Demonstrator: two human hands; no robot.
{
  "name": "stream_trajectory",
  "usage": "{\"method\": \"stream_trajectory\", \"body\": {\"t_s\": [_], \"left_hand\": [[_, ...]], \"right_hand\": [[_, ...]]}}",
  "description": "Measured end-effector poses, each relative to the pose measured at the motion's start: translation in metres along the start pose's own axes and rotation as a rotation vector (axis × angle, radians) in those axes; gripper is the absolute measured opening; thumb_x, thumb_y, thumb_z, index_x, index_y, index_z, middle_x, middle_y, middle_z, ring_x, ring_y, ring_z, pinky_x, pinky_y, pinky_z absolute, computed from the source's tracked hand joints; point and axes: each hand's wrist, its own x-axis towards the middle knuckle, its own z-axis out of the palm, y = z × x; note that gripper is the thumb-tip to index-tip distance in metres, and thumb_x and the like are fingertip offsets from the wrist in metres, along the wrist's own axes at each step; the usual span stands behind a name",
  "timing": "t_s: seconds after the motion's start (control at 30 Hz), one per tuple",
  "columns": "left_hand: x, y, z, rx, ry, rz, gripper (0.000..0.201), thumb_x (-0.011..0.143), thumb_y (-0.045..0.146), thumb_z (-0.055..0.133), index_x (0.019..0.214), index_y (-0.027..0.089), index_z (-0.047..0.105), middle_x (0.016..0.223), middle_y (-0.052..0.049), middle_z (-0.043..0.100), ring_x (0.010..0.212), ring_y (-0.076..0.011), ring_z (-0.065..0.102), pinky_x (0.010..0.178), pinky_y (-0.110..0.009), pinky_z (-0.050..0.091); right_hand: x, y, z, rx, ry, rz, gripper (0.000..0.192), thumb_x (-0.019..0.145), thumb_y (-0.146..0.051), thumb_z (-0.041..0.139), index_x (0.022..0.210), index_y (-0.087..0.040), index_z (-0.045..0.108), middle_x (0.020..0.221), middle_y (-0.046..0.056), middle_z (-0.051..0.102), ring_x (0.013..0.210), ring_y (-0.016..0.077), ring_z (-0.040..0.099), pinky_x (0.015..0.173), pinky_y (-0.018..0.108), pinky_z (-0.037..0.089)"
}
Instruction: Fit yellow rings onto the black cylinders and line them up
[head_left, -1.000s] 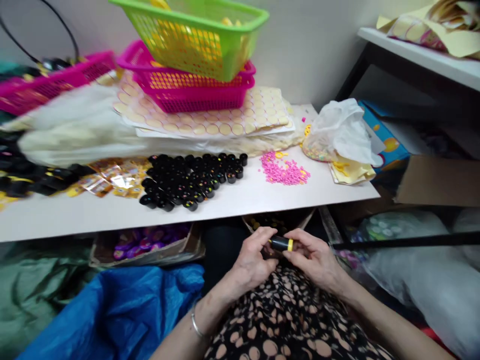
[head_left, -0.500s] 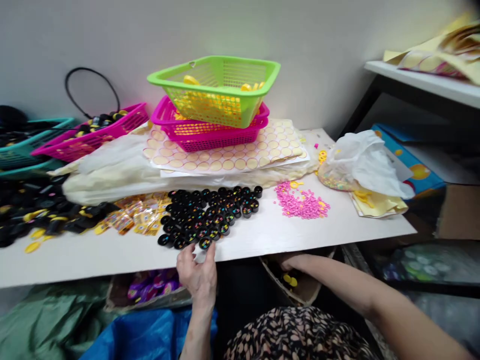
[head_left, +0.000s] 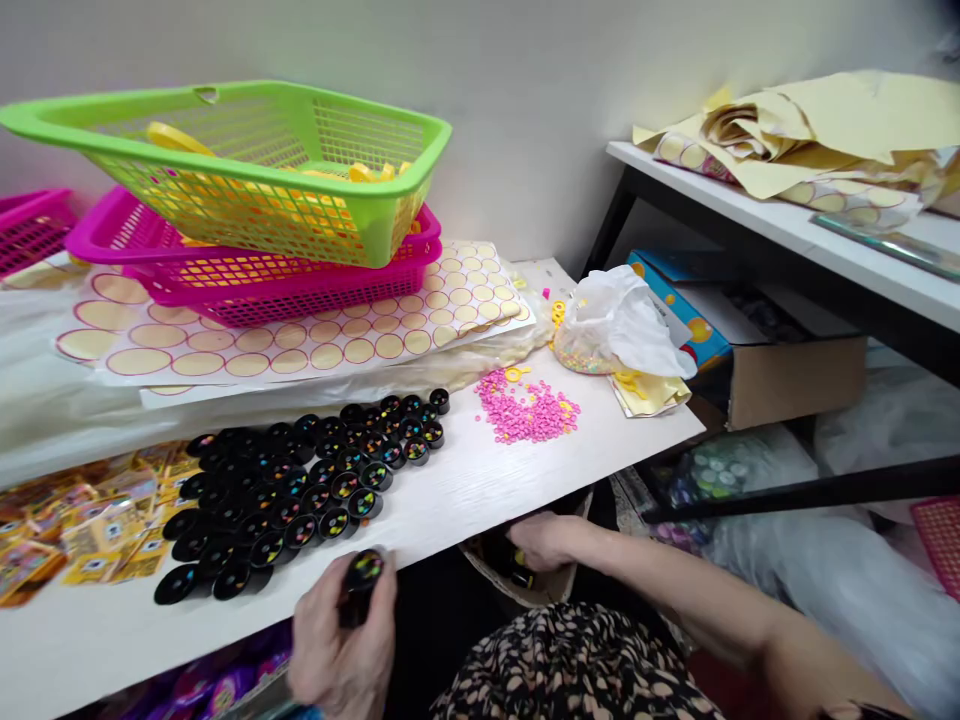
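Nearest, the left hand (head_left: pixel 341 630) pinches a black cup (head_left: pixel 365 570) of coloured bits, its grip closed round the sides, at the bench's (head_left: pixel 457 490) front edge. Picking out one filled cup seems the step in hand; the next move calls for keeping it level. Half a second ago it stood on the bench. Below that edge the right hand (head_left: pixel 546 540) reaches into a box (head_left: pixel 525 597) — its grip is hidden, I cannot tell. Beyond — more black cups (head_left: pixel 335 522).

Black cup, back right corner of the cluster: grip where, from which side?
Best guess: pinch the black cup by its round side wall, coming from the right. It stands upright, with other black cups close on its left and bare table to its right.
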Motion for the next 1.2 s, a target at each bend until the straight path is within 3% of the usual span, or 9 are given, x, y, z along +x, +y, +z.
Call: {"method": "stream_trajectory", "body": {"t_s": [0.1,0.13,0.2,0.33,0.4,0.7,0.83,0.93,1.2], "left_hand": [[-0.002,0.021,0.024,-0.035,-0.121,0.204,0.027,0.071,0.024,0.065,0.096,0.019,0.058,0.092,-0.007,0.063,0.084,-0.0203,0.059,0.078,-0.035,0.048],[0.0,0.025,0.035,-0.068,-0.191,0.253,0.024,0.071,0.024,0.064,0.094,0.019,0.059,0.089,-0.007,0.063,0.082,-0.0194,0.059,0.076,-0.034,0.048],[0.007,0.032,0.057,-0.115,-0.304,0.294,0.023,0.072,0.026,0.064,0.093,0.019,0.059,0.086,-0.006,0.064,0.081,-0.0186,0.059,0.075,-0.032,0.048],[0.019,0.039,0.097,-0.154,-0.48,0.223,0.025,0.071,0.03,0.064,0.092,0.017,0.06,0.084,-0.004,0.063,0.075,-0.0156,0.057,0.071,-0.029,0.049],[0.022,0.042,0.11,-0.181,-0.516,0.178,0.027,0.07,0.03,0.065,0.093,0.016,0.06,0.083,-0.003,0.062,0.073,-0.0141,0.056,0.069,-0.028,0.048],[0.024,0.041,0.127,-0.24,-0.507,0.157,0.03,0.064,0.027,0.071,0.092,0.018,0.062,0.081,-0.001,0.062,0.071,-0.0126,0.054,0.066,-0.025,0.046],[0.025,0.04,0.126,-0.205,-0.53,0.191,0.029,0.067,0.027,0.069,0.094,0.019,0.062,0.085,-0.002,0.063,0.076,-0.0143,0.056,0.068,-0.026,0.046],[0.024,0.04,0.127,-0.2,-0.534,0.203,0.029,0.069,0.029,0.068,0.095,0.019,0.062,0.087,-0.003,0.063,0.078,-0.0148,0.056,0.07,-0.027,0.046],[0.023,0.038,0.127,-0.222,-0.54,0.228,0.028,0.069,0.029,0.068,0.095,0.019,0.061,0.088,-0.003,0.063,0.079,-0.0152,0.056,0.071,-0.027,0.046]], "right_hand": [[-0.025,0.002,-0.039,0.01,-0.513,-0.079,0.009,0.061,-0.015,0.069,0.066,-0.013,0.062,0.053,-0.003,0.053,0.05,0.0102,0.05,0.045,0.019,0.034],[-0.031,0.003,-0.053,0.082,-0.557,-0.089,0.007,0.067,-0.015,0.063,0.074,-0.015,0.062,0.057,-0.003,0.055,0.053,0.0096,0.051,0.046,0.018,0.033],[-0.036,0.005,-0.074,0.195,-0.372,-0.052,0.012,0.078,-0.017,0.051,0.084,-0.016,0.06,0.062,-0.003,0.056,0.056,0.0094,0.051,0.051,0.019,0.036],[-0.018,0.022,-0.082,0.037,0.355,0.046,0.017,0.083,-0.016,0.042,0.079,-0.016,0.058,0.073,0.002,0.055,0.069,0.0128,0.05,0.065,0.024,0.037],[-0.004,0.032,-0.074,-0.021,0.474,0.049,0.016,0.084,-0.016,0.043,0.08,-0.016,0.059,0.077,0.003,0.054,0.073,0.0135,0.05,0.067,0.024,0.036],[0.017,0.034,-0.059,-0.415,0.424,0.036,0.021,0.084,-0.013,0.039,0.074,-0.017,0.058,0.078,0.005,0.054,0.074,0.0157,0.047,0.063,0.026,0.03],[0.01,0.023,-0.062,-0.34,0.237,-0.037,0.02,0.085,-0.014,0.038,0.08,-0.017,0.057,0.08,0.004,0.057,0.075,0.0148,0.05,0.064,0.025,0.03],[0.01,0.015,-0.067,-0.272,0.109,0.05,0.018,0.085,-0.02,0.04,0.08,-0.018,0.058,0.081,0.004,0.061,0.075,0.015,0.054,0.062,0.025,0.029],[0.026,0.001,-0.077,-0.321,0.033,0.215,0.017,0.081,-0.022,0.044,0.076,-0.017,0.059,0.075,0.007,0.066,0.072,0.0184,0.059,0.056,0.027,0.026]]}}
